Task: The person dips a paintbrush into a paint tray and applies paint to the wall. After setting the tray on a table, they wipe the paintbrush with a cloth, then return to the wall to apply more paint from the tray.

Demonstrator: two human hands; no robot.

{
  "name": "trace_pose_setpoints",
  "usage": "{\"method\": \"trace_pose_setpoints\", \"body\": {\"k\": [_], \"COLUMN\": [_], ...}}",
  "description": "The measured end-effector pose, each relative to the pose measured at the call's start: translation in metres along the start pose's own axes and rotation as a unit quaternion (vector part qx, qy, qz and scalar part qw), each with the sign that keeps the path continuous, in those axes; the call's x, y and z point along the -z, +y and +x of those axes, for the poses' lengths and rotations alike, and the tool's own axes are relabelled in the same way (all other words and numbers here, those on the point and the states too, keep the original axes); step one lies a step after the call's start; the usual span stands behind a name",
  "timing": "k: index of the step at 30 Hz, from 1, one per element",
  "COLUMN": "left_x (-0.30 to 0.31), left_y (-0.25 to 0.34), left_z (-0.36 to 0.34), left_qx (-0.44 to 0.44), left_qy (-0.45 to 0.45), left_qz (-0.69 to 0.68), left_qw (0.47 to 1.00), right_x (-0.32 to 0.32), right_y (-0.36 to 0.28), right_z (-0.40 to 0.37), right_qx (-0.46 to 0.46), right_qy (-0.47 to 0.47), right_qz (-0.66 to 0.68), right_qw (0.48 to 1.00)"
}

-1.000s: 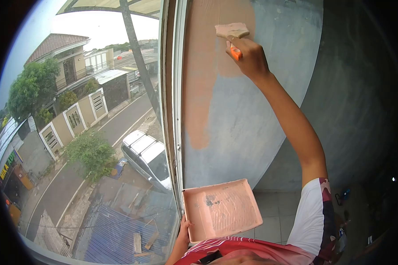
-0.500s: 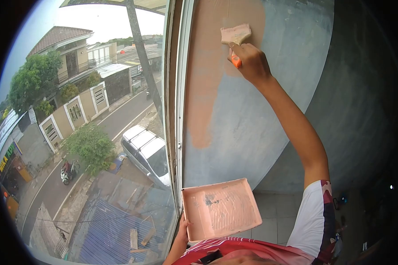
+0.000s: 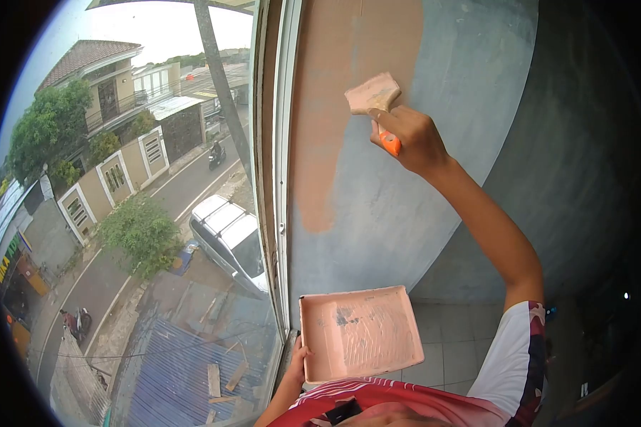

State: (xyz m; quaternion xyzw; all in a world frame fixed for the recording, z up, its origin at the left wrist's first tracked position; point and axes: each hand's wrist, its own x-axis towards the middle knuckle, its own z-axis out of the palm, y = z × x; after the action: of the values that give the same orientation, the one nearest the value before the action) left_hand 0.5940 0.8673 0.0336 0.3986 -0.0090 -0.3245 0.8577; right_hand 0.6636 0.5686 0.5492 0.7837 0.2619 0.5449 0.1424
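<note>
My right hand [image 3: 414, 140] is wrapped round the handle of a wide paintbrush [image 3: 374, 95] with an orange handle end. Pinkish paint coats its bristles, which overlap the peach-painted part of the wall [image 3: 384, 35]. Grey-blue wall surface [image 3: 399, 213] borders the peach area on the right and below. Low in front of my body, my left hand [image 3: 301, 359] grips the left edge of a paint tray [image 3: 362, 334]. The tray is smeared with pink paint, with a few grey patches and a ribbed section. Some of my left fingers are hidden under the tray.
A tall window frame [image 3: 281, 164] runs beside the painted wall on the left. Through the glass show a street, a white car [image 3: 228, 238], motorbikes and houses. Grey floor tiles [image 3: 441, 341] lie below at the right, and a darker wall [image 3: 548, 206] curves away there.
My right hand has brought the paintbrush lower on the wall, and the brush has tilted. The tray in my left hand stays at nearly the same place. Outside, motorbikes have moved along the street.
</note>
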Motion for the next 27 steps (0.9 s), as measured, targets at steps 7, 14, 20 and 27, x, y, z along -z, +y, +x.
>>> {"method": "trace_pose_setpoints", "body": {"k": [7,14,20,27], "left_x": [0.001,-0.021,-0.012,-0.005], "left_y": [-0.003,0.004,0.000,-0.001], "left_z": [-0.002,-0.018,-0.015,-0.008], "left_qx": [0.003,-0.010,-0.001,-0.014], "left_qy": [0.004,0.030,0.029,0.020], "left_qz": [0.009,-0.015,-0.010,0.002], "left_qw": [1.000,0.999,1.000,1.000], "right_x": [0.016,0.058,0.063,0.059], "right_y": [0.054,0.084,0.086,0.084], "right_z": [0.058,0.069,0.075,0.071], "right_qx": [0.031,-0.086,-0.033,-0.067], "right_qy": [0.002,-0.194,-0.118,-0.163], "right_qz": [0.061,0.114,0.145,0.119], "right_qw": [0.998,0.970,0.982,0.977]}}
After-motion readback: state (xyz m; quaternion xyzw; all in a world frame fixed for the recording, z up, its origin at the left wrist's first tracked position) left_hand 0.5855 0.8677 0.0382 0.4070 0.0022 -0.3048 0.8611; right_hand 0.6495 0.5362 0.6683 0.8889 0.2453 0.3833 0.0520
